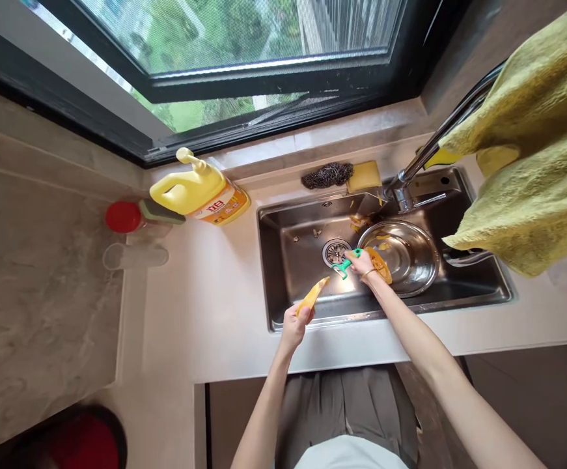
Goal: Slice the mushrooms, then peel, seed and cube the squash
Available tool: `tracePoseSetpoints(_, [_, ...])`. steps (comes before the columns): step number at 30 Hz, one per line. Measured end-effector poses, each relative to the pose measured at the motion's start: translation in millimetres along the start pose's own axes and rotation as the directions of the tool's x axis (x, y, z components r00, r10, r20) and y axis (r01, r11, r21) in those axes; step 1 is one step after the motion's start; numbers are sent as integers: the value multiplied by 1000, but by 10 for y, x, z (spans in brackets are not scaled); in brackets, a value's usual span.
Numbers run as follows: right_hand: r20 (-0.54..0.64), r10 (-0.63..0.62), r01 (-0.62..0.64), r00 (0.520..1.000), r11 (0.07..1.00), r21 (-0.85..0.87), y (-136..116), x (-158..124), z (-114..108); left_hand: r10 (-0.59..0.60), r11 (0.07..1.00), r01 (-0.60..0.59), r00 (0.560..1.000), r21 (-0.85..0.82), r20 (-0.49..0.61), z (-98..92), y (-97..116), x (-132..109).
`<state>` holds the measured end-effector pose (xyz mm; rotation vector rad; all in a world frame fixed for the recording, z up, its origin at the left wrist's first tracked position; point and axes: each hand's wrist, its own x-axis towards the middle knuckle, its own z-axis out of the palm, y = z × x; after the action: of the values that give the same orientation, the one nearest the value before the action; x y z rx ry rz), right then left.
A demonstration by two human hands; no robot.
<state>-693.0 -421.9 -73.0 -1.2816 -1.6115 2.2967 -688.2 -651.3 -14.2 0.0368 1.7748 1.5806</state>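
- Far to the left of the left hand [297, 322], on the bench [215, 293], stand a red-lidded jar [123, 217] and a clear glass [134, 256] lying on its side.
- Beyond that hand and to its left, a yellow detergent jug [200, 192] lies on its side. Its orange label carries red characters, too small to read.
- The left hand, at the near rim of the steel sink [288, 260], is closed round the lower end of a yellow wedge [314, 294], perhaps peeled squash. The wedge's tip points toward the right hand [361, 262].
- The right hand, just beyond and over the sink, grips a green peeler [345, 264].
- An orange piece [379, 264] sits against that hand's far side, above a steel bowl [424, 273]. I cannot tell whether the fingers hold it too.
- The work looks like peeling. It would likely go best with strokes away from the holding fingers, and the wedge kept over the sink so scraps fall in.
- Beyond the right hand, a steel scourer [327, 174] and a yellow sponge [364, 174] rest on the back ledge.
- To its right, a yellow cloth [541, 150] drapes over the tap [439, 140].
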Motion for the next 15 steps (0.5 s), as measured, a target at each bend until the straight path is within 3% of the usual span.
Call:
tracePoseSetpoints(2, [-71,5,-4,997,1000,13,25,98,-89,19,998,-19,1000,53,14,-73,-1,17])
tracePoseSetpoints(4, [-59,-19,23,998,998,61,-35,94,-69,3,997,-10,996,83,88,-104,7,54])
tracePoseSetpoints(9, [234,-27,-19,972,981,195,-357,-192,165,-1,998,14,971,-54,237,2,3,125])
tracePoseSetpoints(15, [415,-95,75,905,995,64,-384,-505,353,-9,1000,7,959,9,283,133,63,91])
